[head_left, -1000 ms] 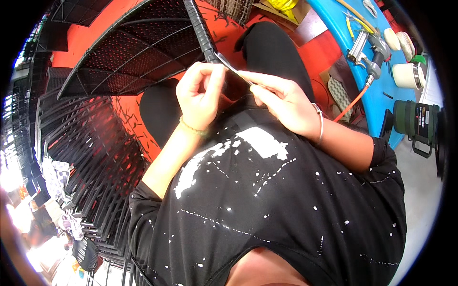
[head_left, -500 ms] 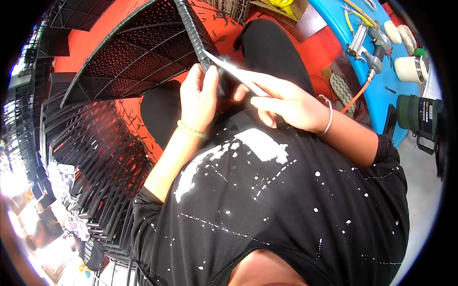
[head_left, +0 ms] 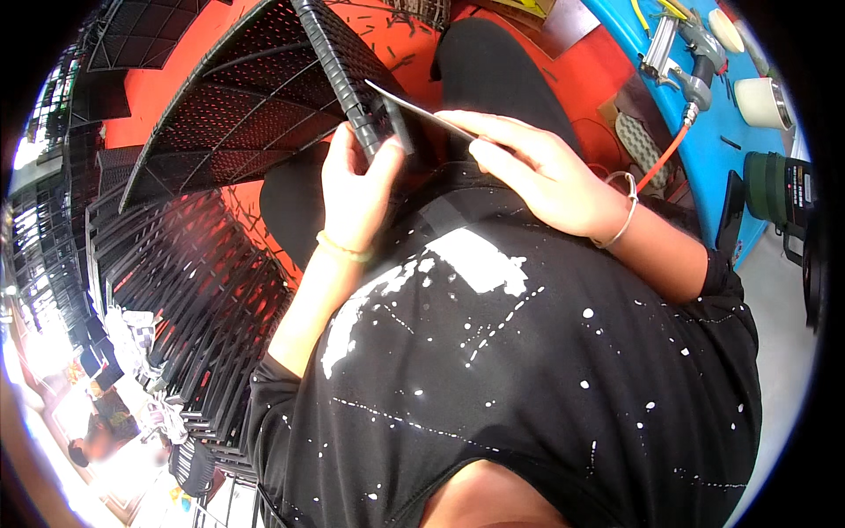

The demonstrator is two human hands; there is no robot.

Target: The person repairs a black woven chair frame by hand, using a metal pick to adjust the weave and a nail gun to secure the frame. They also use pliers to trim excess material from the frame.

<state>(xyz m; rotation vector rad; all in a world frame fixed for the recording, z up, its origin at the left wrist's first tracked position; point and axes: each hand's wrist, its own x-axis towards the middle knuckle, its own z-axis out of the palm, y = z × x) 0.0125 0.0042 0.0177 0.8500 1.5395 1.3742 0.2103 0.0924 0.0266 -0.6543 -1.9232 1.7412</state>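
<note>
A black woven panel (head_left: 238,114) with a curved outline leans ahead and to my left, and one edge is a rod wrapped in black strip (head_left: 333,62). My left hand (head_left: 356,189) is closed round the lower end of that wrapped rod, thumb on top. In my right hand (head_left: 554,180) is a thin, pointed metal blade (head_left: 418,112); its handle is hidden by my fingers. The blade's tip lies close beside the rod, above my left thumb; contact cannot be told. A blurred dark piece (head_left: 400,128) shows between the blade and my left thumb.
Several black frames (head_left: 185,290) are stacked at my left. A blue table (head_left: 717,176) on the right bears a grey air tool (head_left: 700,79) with an orange hose (head_left: 664,163) and a white mug (head_left: 759,101). Black scraps litter the red floor (head_left: 374,40).
The blade has turned from broad and bright to thin, and my right hand has drawn slightly away from my left. The panel and rod have shifted a little in view.
</note>
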